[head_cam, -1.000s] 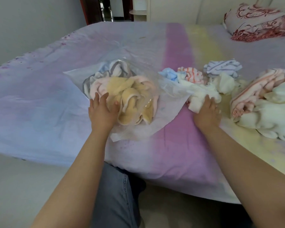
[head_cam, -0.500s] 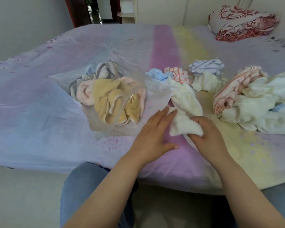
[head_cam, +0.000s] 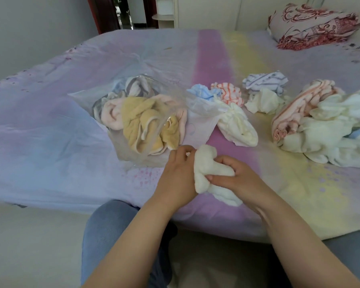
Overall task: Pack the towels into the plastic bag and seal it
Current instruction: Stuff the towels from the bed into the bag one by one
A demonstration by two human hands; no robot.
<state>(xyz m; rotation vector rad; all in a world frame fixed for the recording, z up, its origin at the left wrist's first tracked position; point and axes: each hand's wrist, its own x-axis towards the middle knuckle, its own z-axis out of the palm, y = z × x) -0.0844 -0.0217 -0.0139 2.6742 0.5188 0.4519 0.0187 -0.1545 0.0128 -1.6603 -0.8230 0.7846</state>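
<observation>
**Both hands on a cream towel at the bed's near edge**

Nearest, the left hand [head_cam: 178,173] and right hand [head_cam: 235,177] share one bunched cream towel [head_cam: 208,169], each grip curled around it, just above the bed [head_cam: 50,142]. Just beyond, the clear plastic bag [head_cam: 133,156] lies on its side with its mouth open toward the right, holding a yellow towel [head_cam: 141,121] and other pale ones. Farther right, loose towels [head_cam: 324,125] lie in heaps. A patterned quilt [head_cam: 312,26] sits at the far corner.
</observation>
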